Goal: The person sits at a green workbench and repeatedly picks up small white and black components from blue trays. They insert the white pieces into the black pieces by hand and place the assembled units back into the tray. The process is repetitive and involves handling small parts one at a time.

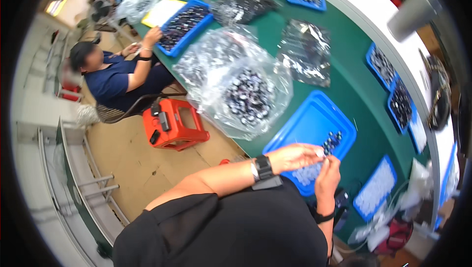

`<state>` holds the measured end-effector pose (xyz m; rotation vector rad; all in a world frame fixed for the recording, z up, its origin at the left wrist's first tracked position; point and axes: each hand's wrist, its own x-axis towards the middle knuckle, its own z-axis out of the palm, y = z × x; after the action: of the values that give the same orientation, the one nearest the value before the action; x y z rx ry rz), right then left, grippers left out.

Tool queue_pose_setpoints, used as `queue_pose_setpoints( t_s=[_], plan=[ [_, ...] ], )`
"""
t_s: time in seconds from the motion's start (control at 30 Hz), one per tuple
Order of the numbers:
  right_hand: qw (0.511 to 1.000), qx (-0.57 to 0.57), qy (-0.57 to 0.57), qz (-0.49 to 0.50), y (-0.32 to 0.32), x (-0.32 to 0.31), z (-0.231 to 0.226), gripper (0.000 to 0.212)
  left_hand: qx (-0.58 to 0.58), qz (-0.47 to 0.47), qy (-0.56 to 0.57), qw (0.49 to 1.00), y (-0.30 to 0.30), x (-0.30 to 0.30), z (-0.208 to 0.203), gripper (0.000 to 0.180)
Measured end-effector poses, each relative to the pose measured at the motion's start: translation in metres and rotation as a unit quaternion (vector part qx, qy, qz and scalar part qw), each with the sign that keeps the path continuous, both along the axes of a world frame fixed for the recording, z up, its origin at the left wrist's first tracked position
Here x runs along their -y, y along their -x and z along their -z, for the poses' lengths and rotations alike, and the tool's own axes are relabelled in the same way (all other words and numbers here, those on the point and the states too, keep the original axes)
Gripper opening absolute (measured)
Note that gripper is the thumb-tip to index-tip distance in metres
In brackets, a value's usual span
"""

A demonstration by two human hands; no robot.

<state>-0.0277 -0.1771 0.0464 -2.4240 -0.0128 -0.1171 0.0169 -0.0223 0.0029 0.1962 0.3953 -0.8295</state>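
Note:
Over a blue tray (295,124) on the green table, my left hand (295,157) and my right hand (328,176) meet fingertip to fingertip. A small whitish piece (320,153) shows at the pinched fingertips of my left hand. My right fingers are pinched too, but what they grip is too small to tell. Beside my fingertips, a little heap of dark, shiny round parts (333,141) lies in the tray. Clear whitish pieces (307,173) lie in its near end, partly hidden by my hands.
An open clear bag (249,97) of dark shiny parts lies left of the tray. Another blue tray (374,188) with whitish pieces is at the right. A co-worker (115,72) in dark blue sits at the left, near a red stool (172,124). A dark bag (305,50) lies beyond.

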Motion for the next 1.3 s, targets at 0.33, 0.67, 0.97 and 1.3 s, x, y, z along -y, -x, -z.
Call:
queue_pose_setpoints(
  t_s=[0.33,0.67,0.97,1.3],
  plan=[
    [0.985,0.115,0.057,-0.114,-0.009,-0.008,-0.02,0.002,0.031,-0.005,0.013,0.999,-0.001,-0.008,-0.001,0.022],
    [0.992,0.084,-0.093,0.007,-0.013,-0.007,-0.038,0.005,0.116,0.029,-0.072,0.99,-0.014,-0.014,-0.023,0.028],
    [0.993,0.083,-0.08,0.025,-0.015,-0.005,-0.033,0.006,0.09,0.061,-0.057,0.992,-0.017,-0.01,-0.016,0.024],
    [0.995,0.065,-0.066,0.04,-0.016,-0.002,-0.027,0.008,0.037,0.041,-0.069,0.996,-0.017,-0.004,-0.018,0.018]
  ],
)
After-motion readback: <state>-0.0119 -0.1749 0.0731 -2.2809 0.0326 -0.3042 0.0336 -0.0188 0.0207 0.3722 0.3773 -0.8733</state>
